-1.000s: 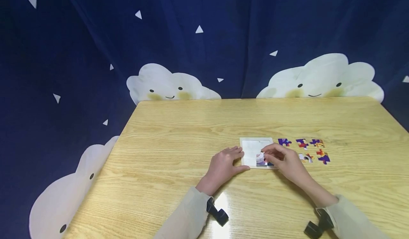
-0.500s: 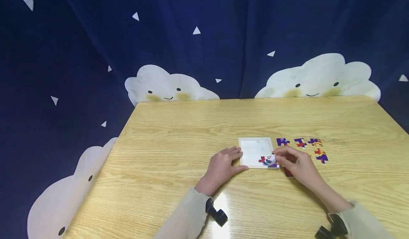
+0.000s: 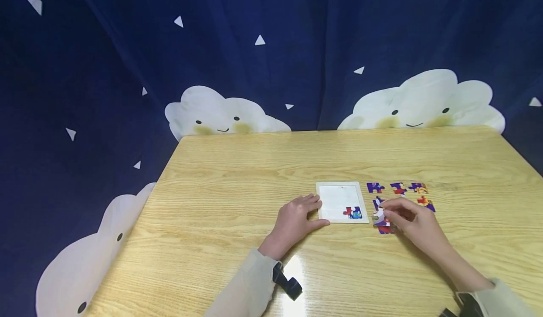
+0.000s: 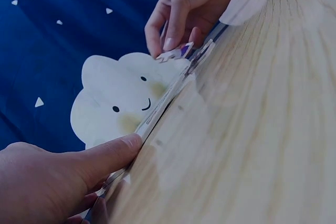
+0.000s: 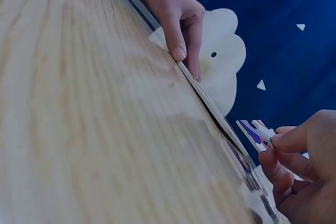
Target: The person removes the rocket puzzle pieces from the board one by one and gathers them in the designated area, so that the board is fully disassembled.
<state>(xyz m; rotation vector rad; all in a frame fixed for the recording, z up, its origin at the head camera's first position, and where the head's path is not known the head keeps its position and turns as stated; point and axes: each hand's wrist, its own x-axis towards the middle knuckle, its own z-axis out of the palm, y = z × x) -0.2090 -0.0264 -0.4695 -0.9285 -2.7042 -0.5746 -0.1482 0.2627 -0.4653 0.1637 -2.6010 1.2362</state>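
Observation:
A white puzzle tray point(image 3: 339, 195) lies on the table with two joined jigsaw pieces point(image 3: 353, 212), red and blue, in its lower right corner. My left hand point(image 3: 298, 215) holds the tray at its lower left, thumb along the near edge and fingers at the left side. Just right of the tray, my right hand point(image 3: 417, 220) pinches a white and purple jigsaw piece point(image 3: 380, 219) between thumb and fingertips. The right wrist view shows this piece point(image 5: 255, 134) raised and tilted. Below it a red piece point(image 3: 385, 230) is partly covered.
Several loose jigsaw pieces point(image 3: 399, 188) lie on the wooden table point(image 3: 237, 180) right of the tray; my right hand hides some of them. A dark blue curtain point(image 3: 237, 39) with clouds and triangles hangs behind the table.
My right hand has moved right, from over the tray to beside it, carrying the white and purple piece away from the tray's corner. My left hand stays at the tray.

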